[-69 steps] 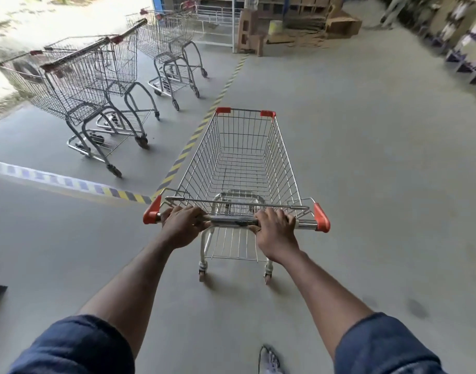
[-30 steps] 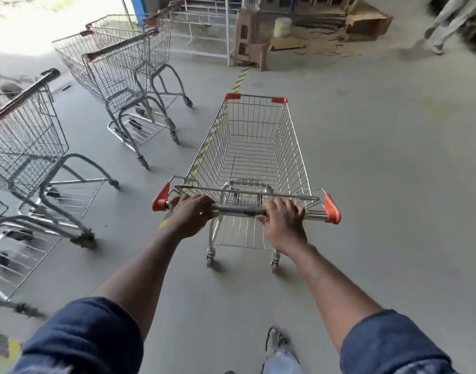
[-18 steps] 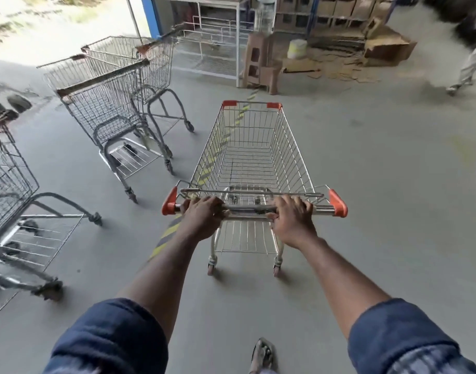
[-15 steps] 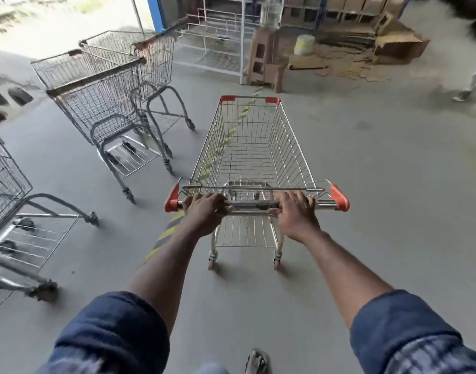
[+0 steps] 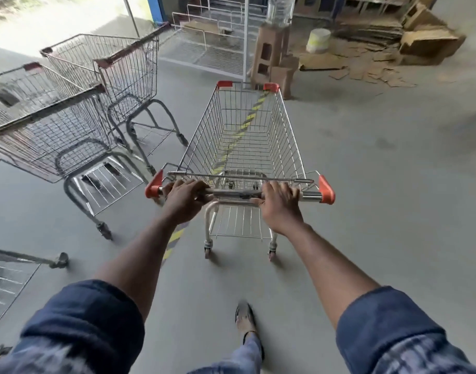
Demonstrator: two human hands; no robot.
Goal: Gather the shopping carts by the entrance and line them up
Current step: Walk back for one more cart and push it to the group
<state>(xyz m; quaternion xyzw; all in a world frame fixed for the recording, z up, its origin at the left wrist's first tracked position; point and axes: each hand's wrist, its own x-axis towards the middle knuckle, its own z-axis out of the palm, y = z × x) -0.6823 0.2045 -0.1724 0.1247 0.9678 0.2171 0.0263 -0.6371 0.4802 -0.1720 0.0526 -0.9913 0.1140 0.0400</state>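
We are gripping the handle [image 5: 237, 194] of the cart [image 5: 247, 157] at frame centre, with the fingers [image 5: 196, 186] of the left hand [image 5: 184, 201] and right hand [image 5: 280, 209] curled round it. Two parked carts [image 5: 50, 136] are standing at upper left; ours is not yet lined up beside them.

4 shopping carts: 1 silver cart [image 5: 247, 136], 2 beside it, the near grey cart [image 5: 50, 130] and the far grey cart [image 5: 129, 71], and 1 cart base [image 5: 18, 259] cut off at lower left; 2 hands, left hand [image 5: 184, 201] and right hand [image 5: 278, 209]; 1 white bucket [image 5: 317, 40]; 1 clear jug [image 5: 280, 8]
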